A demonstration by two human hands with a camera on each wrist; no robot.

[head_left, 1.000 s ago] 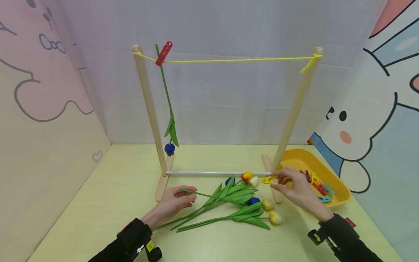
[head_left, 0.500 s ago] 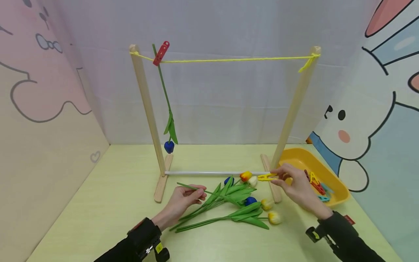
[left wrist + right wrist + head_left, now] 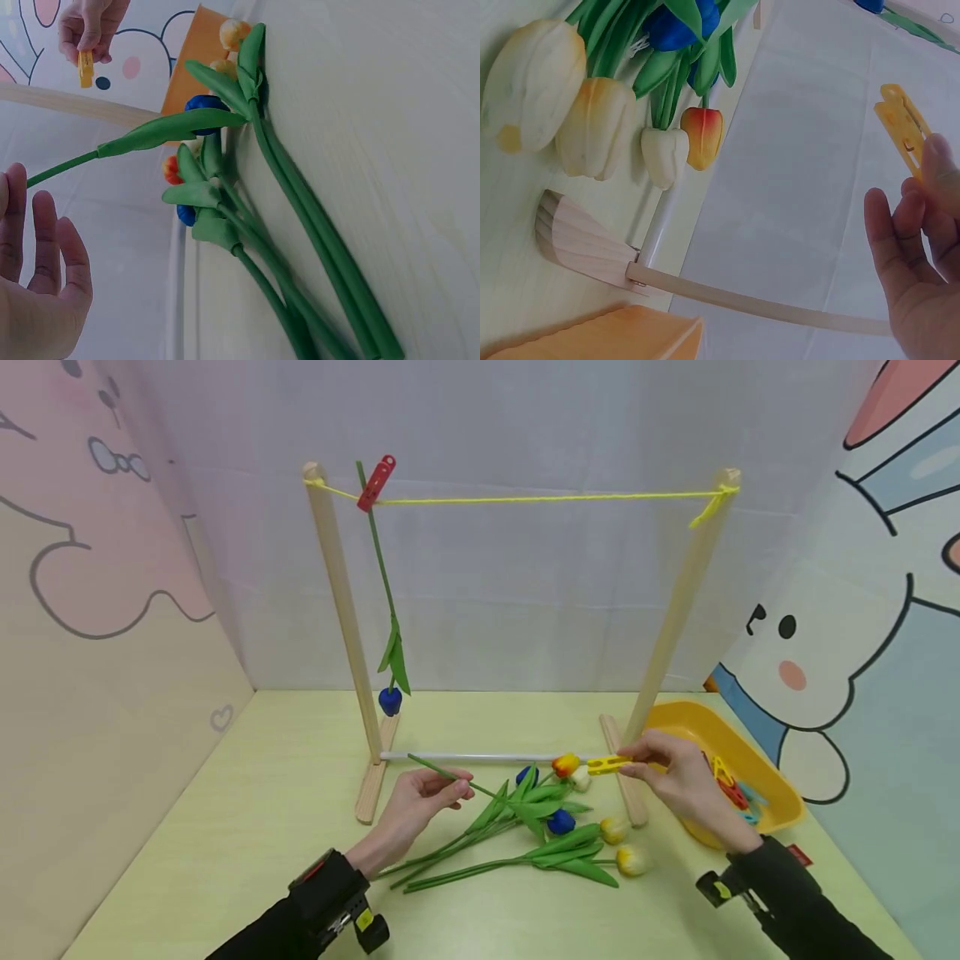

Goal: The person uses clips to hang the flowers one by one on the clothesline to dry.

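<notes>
My left hand pinches the green stem of a blue tulip, its stem end raised off the table and its flower low among the others. In the left wrist view the tulip's leaf stretches away from the fingers. My right hand pinches a yellow clothespin between thumb and fingers, above the wooden frame's right foot. Several more artificial tulips lie on the table between the hands: white-yellow ones, an orange-red one, a white one and another blue one.
A wooden frame with a yellow string stands behind. From the string a red clothespin holds a blue tulip head down near the left post. A yellow tray with several clothespins sits at right.
My left hand has moved right and closed on the stem, lifting its end; the blue flower has shifted slightly left. My right hand has brought the yellow clothespin slightly left and up.
</notes>
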